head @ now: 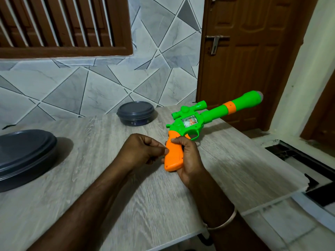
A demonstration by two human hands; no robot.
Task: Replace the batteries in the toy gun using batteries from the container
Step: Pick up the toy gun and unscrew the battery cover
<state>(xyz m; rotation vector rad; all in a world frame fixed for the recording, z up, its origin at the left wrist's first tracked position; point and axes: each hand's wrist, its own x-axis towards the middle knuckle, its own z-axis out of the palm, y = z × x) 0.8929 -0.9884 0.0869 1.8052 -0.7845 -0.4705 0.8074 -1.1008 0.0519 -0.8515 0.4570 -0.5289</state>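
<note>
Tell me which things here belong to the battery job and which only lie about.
Job: gun, gripped by right hand, left hand at its grip; small container, likely the battery one, lid on.
Lying about: large container, lid on; door; window.

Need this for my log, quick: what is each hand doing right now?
Left hand: fingers curled, tips at the toy gun's orange grip; whether it pinches anything cannot be told.
Right hand: closed, holding that grip.

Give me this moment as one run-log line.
right hand: grips toy gun by orange handle | left hand: curled at handle edge, hold unclear | small container: lidded, behind | large container: lidded, left
</note>
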